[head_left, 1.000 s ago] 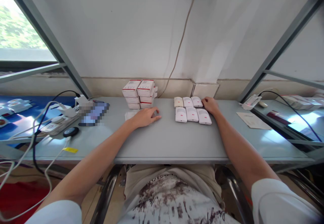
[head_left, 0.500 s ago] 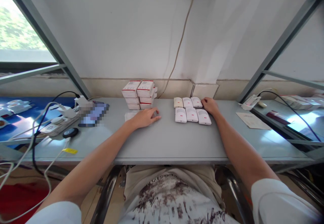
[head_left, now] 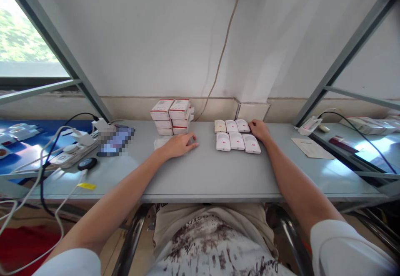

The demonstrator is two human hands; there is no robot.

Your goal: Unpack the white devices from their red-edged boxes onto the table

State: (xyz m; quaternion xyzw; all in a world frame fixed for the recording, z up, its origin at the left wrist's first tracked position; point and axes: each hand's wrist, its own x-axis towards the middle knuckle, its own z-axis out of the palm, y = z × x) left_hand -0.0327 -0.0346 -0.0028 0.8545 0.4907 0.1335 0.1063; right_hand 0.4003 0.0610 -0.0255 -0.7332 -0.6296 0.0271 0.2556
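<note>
My left hand (head_left: 179,145) rests on the grey table with thumb and fingers apart, holding nothing. Just behind it stands a stack of small white boxes with red edges (head_left: 161,115); one box on the right side has a flap sticking out. A clear plastic piece (head_left: 160,142) lies partly under my left wrist. To the right, several white motion-sensor-like devices (head_left: 236,141) lie in two rows, and the back-left one (head_left: 220,126) looks cream. My right hand (head_left: 260,129) lies beside the back-right device (head_left: 243,125), fingers loosely bent, with no object visible in it.
On the left are a pixelated phone (head_left: 116,140), a power strip (head_left: 73,153) with plugs and cables, and a round black object (head_left: 87,163). A paper sheet (head_left: 312,148) and a white device (head_left: 309,126) lie at the right. Metal frame posts flank the table.
</note>
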